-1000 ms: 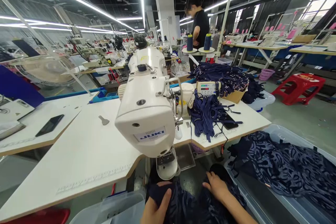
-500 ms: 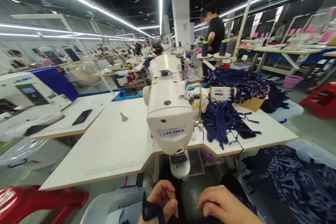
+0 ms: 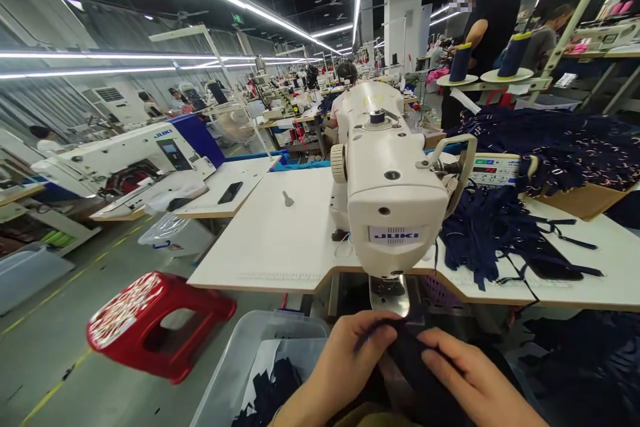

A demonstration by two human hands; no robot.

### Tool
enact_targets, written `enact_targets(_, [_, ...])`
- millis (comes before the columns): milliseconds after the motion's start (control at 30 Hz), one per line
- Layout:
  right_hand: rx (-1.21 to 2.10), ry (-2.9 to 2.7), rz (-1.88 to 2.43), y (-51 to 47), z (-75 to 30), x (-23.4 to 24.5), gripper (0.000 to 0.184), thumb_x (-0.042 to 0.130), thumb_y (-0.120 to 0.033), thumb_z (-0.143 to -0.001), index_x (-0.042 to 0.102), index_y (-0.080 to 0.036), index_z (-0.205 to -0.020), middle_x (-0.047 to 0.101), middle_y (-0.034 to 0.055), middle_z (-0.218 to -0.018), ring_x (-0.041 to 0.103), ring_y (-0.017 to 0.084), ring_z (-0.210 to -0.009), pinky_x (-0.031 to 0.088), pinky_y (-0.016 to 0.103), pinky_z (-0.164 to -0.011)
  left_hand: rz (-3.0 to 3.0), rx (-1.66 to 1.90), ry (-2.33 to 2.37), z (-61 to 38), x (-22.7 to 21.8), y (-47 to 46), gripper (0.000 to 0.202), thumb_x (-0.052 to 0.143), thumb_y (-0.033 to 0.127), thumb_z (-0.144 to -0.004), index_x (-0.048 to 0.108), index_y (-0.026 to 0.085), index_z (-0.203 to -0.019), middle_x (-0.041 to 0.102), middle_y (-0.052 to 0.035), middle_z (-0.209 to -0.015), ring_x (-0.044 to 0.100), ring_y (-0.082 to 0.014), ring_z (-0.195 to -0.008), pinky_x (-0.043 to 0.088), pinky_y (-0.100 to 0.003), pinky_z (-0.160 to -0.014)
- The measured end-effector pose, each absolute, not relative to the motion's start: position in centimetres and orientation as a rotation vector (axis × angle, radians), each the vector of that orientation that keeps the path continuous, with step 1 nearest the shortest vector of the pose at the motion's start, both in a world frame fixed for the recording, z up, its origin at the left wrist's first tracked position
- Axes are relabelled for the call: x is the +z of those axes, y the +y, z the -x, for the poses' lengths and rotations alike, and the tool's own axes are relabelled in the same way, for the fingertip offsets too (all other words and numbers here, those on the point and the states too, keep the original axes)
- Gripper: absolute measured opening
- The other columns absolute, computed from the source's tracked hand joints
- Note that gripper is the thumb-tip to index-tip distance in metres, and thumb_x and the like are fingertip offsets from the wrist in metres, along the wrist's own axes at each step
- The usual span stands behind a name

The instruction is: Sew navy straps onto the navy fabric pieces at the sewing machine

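My left hand [image 3: 357, 353] pinches the end of a dark navy fabric piece [image 3: 413, 360] just in front of the sewing machine's arm tip. Closed on the same cloth farther down is my right hand [image 3: 463, 367], its thumb and fingers on the right edge. The cloth hangs toward my lap, its lower part partly hidden by my hand. Directly ahead stands a white JUKI sewing machine [image 3: 395, 193], with its metal work arm [image 3: 390, 293] close above my fingers.
Navy straps [image 3: 480, 233] lie heaped right of the machine, beside a black phone [image 3: 555, 263]. A plastic bin [image 3: 220, 373] with dark pieces sits at lower left, near a red stool [image 3: 160, 327]. A small grey metal piece [image 3: 287, 199] rests on the white table [image 3: 270, 240].
The view has swung left. My hands have come up close to the machine's arm, and both now hold the dark fabric; earlier the right hand showed no cloth.
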State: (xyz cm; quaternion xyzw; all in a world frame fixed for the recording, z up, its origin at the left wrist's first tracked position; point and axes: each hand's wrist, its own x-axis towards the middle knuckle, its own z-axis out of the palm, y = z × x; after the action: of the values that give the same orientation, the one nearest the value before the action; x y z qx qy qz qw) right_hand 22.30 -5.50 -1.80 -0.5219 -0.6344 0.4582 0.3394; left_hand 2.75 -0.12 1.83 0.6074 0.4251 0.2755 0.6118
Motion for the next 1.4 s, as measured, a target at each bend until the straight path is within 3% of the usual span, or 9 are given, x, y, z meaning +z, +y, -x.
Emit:
enact_targets(100, [1.179, -1.553, 1.425, -4.9, -22.7, -2.1, 0.035, 0.045, -0.051, -0.092, 0.063, -0.026, -0.107, 0.069, 0.0030, -0.101, 0.064, 0.021, -0.097, 0.050, 0.024, -0.082, -1.332, 0.635, 0.965, -3.9, 0.7, 0.2, 0.049, 0.054, 0.061, -0.084, 0.065, 0.014, -0.094, 0.064, -0.0027, -0.058, 0.058, -0.0144, -0.045, 0.043, -0.022, -0.045])
enact_targets(267, [0.998, -1.531, 1.569, -3.1, -22.3, -2.6, 0.038, 0.041, -0.056, -0.091, 0.060, -0.023, -0.084, 0.062, -0.0004, -0.073, 0.058, 0.016, -0.068, 0.046, 0.022, -0.061, -1.389, 0.638, 1.043, -4.8, -1.1, 0.9, 0.050, 0.044, 0.062, -0.089, 0.059, 0.015, -0.087, 0.066, -0.0049, -0.059, 0.062, -0.0172, -0.047, 0.042, -0.022, -0.042])
enact_targets(433, [0.951, -1.601, 1.652, -0.7, -23.1, -2.9, 0.038, 0.040, -0.056, -0.091, 0.055, -0.023, -0.080, 0.058, -0.0020, -0.070, 0.053, 0.016, -0.066, 0.040, 0.023, -0.056, -2.081, 0.901, 1.305, -3.1, -0.9, 1.3, 0.038, 0.045, 0.043, -0.096, 0.060, 0.019, -0.071, 0.062, -0.0028, -0.057, 0.060, -0.0154, -0.053, 0.043, -0.024, -0.051])
enact_targets(533, [0.934, -1.665, 1.640, 0.2, -23.1, -2.9, 0.038, 0.040, -0.055, -0.091, 0.048, -0.023, -0.072, 0.050, -0.0039, -0.063, 0.048, 0.014, -0.061, 0.038, 0.024, -0.054, -2.781, 1.023, 1.024, -2.7, -0.5, 1.3, 0.020, 0.048, 0.027, -0.097, 0.065, 0.018, -0.100, 0.071, -0.0060, -0.091, 0.066, -0.0191, -0.089, 0.049, -0.030, -0.080])
enact_targets(667, [0.895, -1.667, 1.613, 0.7, -23.2, -3.0, 0.033, 0.043, -0.053, -0.091, 0.047, -0.023, -0.077, 0.050, -0.0030, -0.068, 0.051, 0.015, -0.065, 0.043, 0.025, -0.060, -3.065, 0.769, 0.899, -3.0, -1.3, 1.5, 0.030, 0.046, 0.023, -0.098, 0.054, 0.016, -0.125, 0.059, -0.0075, -0.130, 0.047, -0.0213, -0.127, 0.036, -0.036, -0.107])
enact_targets(833, [0.934, -1.594, 1.513, -0.2, -24.2, -4.1, 0.037, 0.042, -0.048, -0.094, 0.049, -0.025, -0.121, 0.061, 0.0037, -0.096, 0.059, 0.018, -0.093, 0.049, 0.027, -0.078, -3.069, 0.761, 1.003, -2.5, -3.1, 1.5, 0.028, 0.046, 0.022, -0.098, 0.056, 0.019, -0.124, 0.050, -0.0061, -0.140, 0.035, -0.0212, -0.136, 0.019, -0.040, -0.114])
enact_targets(1033, [0.880, -1.552, 1.631, -0.4, -24.3, -4.8, 0.047, 0.045, -0.052, -0.090, 0.049, -0.027, -0.130, 0.063, 0.0062, -0.106, 0.061, 0.021, -0.099, 0.051, 0.022, -0.058, -3.058, 0.781, 1.107, -2.3, -3.7, 0.8, 0.040, 0.049, 0.027, -0.097, 0.046, 0.025, -0.137, 0.042, -0.0028, -0.146, 0.029, -0.0191, -0.139, 0.000, -0.038, -0.114])
enact_targets(1267, [0.812, -1.768, 1.436, 1.8, -24.0, -3.5, 0.040, 0.043, -0.047, -0.093, 0.062, -0.021, -0.118, 0.061, 0.0121, -0.122, 0.055, 0.026, -0.116, 0.044, 0.042, -0.101, -3.021, 0.820, 1.235, -2.8, -3.8, 0.8, 0.038, 0.051, 0.033, -0.097, 0.050, 0.026, -0.134, 0.044, -0.0035, -0.145, 0.034, -0.0203, -0.137, 0.004, -0.039, -0.114])
enact_targets(1400, [0.826, -1.880, 1.367, 2.3, -24.2, -2.9, 0.039, 0.041, -0.041, -0.096, 0.059, -0.024, -0.127, 0.055, 0.0107, -0.133, 0.049, 0.028, -0.125, 0.041, 0.044, -0.104, -3.057, 0.828, 1.312, -3.0, -4.1, 0.7, 0.037, 0.052, 0.034, -0.096, 0.050, 0.027, -0.133, 0.045, -0.0034, -0.145, 0.033, -0.0201, -0.137, 0.010, -0.039, -0.113])
